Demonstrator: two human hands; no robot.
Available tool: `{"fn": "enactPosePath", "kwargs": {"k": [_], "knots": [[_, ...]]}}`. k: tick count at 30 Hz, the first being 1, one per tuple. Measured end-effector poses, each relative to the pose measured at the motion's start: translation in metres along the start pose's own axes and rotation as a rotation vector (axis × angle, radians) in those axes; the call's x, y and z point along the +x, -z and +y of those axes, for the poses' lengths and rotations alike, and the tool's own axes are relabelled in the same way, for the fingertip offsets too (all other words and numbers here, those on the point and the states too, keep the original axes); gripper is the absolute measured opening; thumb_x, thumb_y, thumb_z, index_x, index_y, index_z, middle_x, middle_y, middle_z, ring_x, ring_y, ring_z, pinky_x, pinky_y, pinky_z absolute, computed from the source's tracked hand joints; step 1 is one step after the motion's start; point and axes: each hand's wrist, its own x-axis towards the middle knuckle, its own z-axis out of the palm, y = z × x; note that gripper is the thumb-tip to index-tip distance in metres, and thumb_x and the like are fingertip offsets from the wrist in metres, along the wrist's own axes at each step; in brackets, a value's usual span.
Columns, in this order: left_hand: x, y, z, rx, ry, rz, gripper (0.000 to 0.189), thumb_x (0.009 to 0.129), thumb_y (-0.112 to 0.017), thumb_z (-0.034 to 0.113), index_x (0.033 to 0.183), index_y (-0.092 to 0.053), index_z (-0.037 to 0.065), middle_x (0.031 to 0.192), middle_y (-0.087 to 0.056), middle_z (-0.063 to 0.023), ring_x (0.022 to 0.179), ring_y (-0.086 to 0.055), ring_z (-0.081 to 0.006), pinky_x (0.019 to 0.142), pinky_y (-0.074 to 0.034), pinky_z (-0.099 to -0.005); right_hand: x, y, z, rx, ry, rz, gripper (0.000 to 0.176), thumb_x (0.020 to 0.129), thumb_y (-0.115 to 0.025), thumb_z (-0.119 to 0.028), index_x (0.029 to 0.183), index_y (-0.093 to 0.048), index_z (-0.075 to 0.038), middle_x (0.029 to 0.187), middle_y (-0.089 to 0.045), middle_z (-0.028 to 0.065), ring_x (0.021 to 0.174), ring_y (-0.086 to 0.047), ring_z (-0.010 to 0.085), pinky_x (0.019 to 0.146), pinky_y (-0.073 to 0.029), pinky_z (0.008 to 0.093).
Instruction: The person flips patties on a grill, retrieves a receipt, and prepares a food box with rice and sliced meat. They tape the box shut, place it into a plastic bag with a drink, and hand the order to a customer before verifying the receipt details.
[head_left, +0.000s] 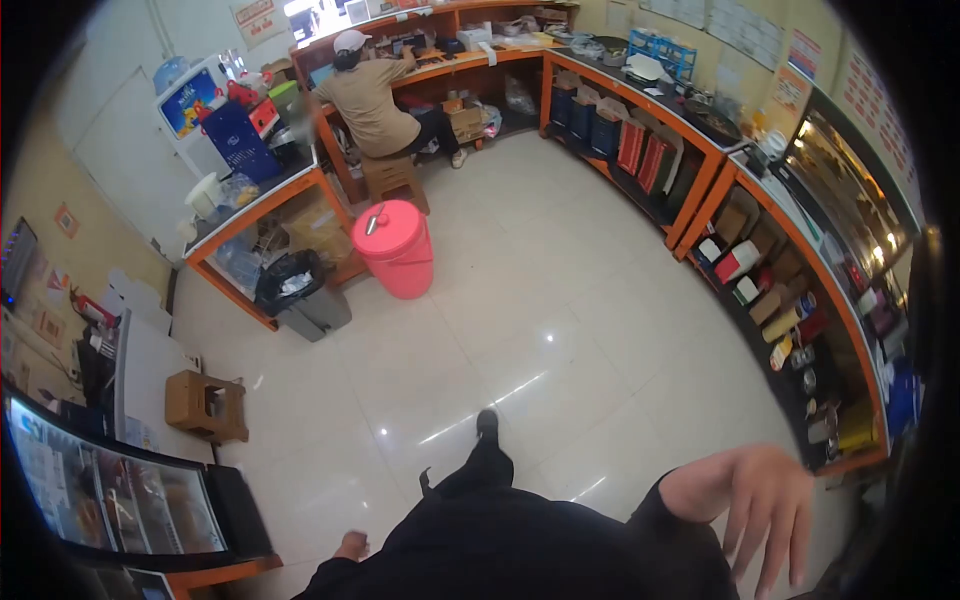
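Far left, the glass display case (120, 500) curves along the edge of the view, with a small wooden stool (207, 405) standing just beside its end on the tiled floor (560, 300). Low in the frame, the left hand (350, 546) hangs by the dark sleeve, near that case but not touching it. It looks loosely curled, though it is too small to tell whether the fingers are closed, and I see nothing in it. Further back, a black bin (300, 290) sits against an orange-framed cabinet, and a pink bucket (398, 250) with its lid on stands next to it. Beyond them a person in a cap (370, 100) sits on a stool at the far counter, back turned, well apart from the wearer. Centre frame, a dark shoe (487, 424) is planted forward on the tiles, so I read the step in hand as a walk across open floor with both hands free. To the right, the right hand (765, 500) is raised, palm down with fingers spread wide, gripping nothing. Past it runs the long orange counter (812, 272), its lower shelves packed with boxes and rolls (785, 325), near the hand but clear of it. The two hands are well apart, one on each side of the body. In my judgement, any next move calls for closing the gap to the counter or the display case first, because nothing sits within reach of either hand right now.
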Motion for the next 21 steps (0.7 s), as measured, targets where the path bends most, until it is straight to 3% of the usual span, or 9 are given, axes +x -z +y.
{"fn": "enactPosePath", "kwargs": {"k": [3, 5, 7, 8, 10, 12, 14, 17, 21], "knots": [[0.05, 0.07, 0.03, -0.172, 0.1, -0.067, 0.019, 0.082, -0.055, 0.016, 0.093, -0.066, 0.005, 0.095, -0.065, -0.0153, 0.084, -0.062, -0.0278, 0.073, -0.05, -0.0388, -0.138, 0.105, 0.022, -0.059, 0.0, 0.687, 0.021, 0.091, -0.053, -0.013, 0.106, -0.065, -0.006, 0.094, -0.066, 0.011, 0.075, -0.064, 0.0243, 0.067, -0.05, 0.0362], [0.102, 0.134, 0.065, -0.187, 0.06, -0.068, 0.021, 0.083, -0.053, 0.016, 0.095, -0.065, 0.004, 0.099, -0.064, -0.0166, 0.089, -0.06, -0.029, 0.077, -0.049, -0.0396, -0.229, 0.17, 0.068, -0.466, -0.418, 1.66, 0.045, 0.094, -0.052, -0.032, 0.13, -0.045, -0.005, 0.107, -0.061, 0.007, 0.077, -0.061, 0.0188, 0.076, -0.049, 0.0329], [0.159, 0.204, 0.103, -0.152, -0.015, -0.045, 0.023, 0.084, -0.051, 0.016, 0.098, -0.065, 0.004, 0.103, -0.063, -0.0179, 0.095, -0.059, -0.0302, 0.081, -0.048, -0.0404, -0.395, 0.179, 0.128, -0.467, -0.781, 2.014, 0.04, 0.095, -0.049, -0.025, 0.129, -0.047, -0.005, 0.111, -0.06, 0.0073, 0.089, -0.059, 0.0196, 0.079, -0.048, 0.0369], [0.194, 0.243, 0.125, -0.118, -0.067, -0.013, 0.024, 0.084, -0.051, 0.016, 0.1, -0.064, 0.004, 0.104, -0.063, -0.0185, 0.098, -0.058, -0.0308, 0.084, -0.047, -0.0408, -0.454, 0.155, 0.144, -0.391, -1.299, 2.131, 0.039, 0.095, -0.048, -0.025, 0.128, -0.049, -0.006, 0.112, -0.059, 0.0073, 0.099, -0.057, 0.0208, 0.083, -0.047, 0.0369], [0.269, 0.329, 0.177, -0.043, -0.185, 0.111, 0.026, 0.085, -0.049, 0.016, 0.102, -0.064, 0.003, 0.108, -0.061, -0.0198, 0.104, -0.057, -0.0319, 0.088, -0.046, -0.0416, -0.57, 0.03, 0.152, -0.592, -2.08, 1.546, 0.041, 0.087, -0.055, -0.027, 0.122, -0.053, -0.006, 0.113, -0.059, 0.0132, 0.103, -0.055, 0.0289, 0.088, -0.045, 0.0413], [0.345, 0.439, 0.25, 0.05, -0.397, 0.493, 0.028, 0.086, -0.047, 0.016, 0.105, -0.063, 0.002, 0.112, -0.06, -0.0211, 0.109, -0.056, -0.0331, 0.092, -0.044, -0.0424, -0.636, -0.146, 0.107, -0.959, -2.251, 0.671, 0.044, 0.08, -0.063, -0.029, 0.116, -0.058, -0.006, 0.115, -0.059, 0.0191, 0.107, -0.053, 0.0371, 0.092, -0.043, 0.0457], [0.302, 0.589, 0.339, -0.013, -0.702, 1.004, 0.033, 0.089, -0.047, 0.016, 0.117, -0.057, 0.003, 0.11, -0.062, -0.0194, 0.107, -0.057, -0.0343, 0.089, -0.046, -0.0433, -0.58, -0.095, 0.063, -0.203, -2.673, 1.163, 0.043, 0.081, -0.06, -0.028, 0.117, -0.057, -0.005, 0.117, -0.058, 0.0187, 0.109, -0.053, 0.0362, 0.093, -0.042, 0.0451], [0.219, 0.766, 0.467, -0.747, -0.689, 0.56, 0.033, 0.091, -0.051, 0.027, 0.115, -0.057, 0.006, 0.1, -0.064, -0.0214, 0.095, -0.062, -0.0359, 0.082, -0.048, -0.044, -0.591, -0.01, 0.035, 0.014, -2.73, 1.394, 0.042, 0.084, -0.056, -0.027, 0.119, -0.056, -0.005, 0.119, -0.057, 0.0182, 0.111, -0.052, 0.0347, 0.094, -0.042, 0.0443], [0.305, 0.84, 0.534, -0.498, -0.759, 0.675, 0.034, 0.091, -0.05, 0.032, 0.114, -0.058, 0.007, 0.1, -0.064, -0.0216, 0.094, -0.061, -0.0381, 0.082, -0.048, -0.0449, -0.668, 0.123, 0.003, -0.023, -2.728, 1.267, 0.041, 0.087, -0.051, -0.025, 0.122, -0.054, -0.004, 0.123, -0.055, 0.0175, 0.114, -0.051, 0.0328, 0.096, -0.041, 0.0431]]}}
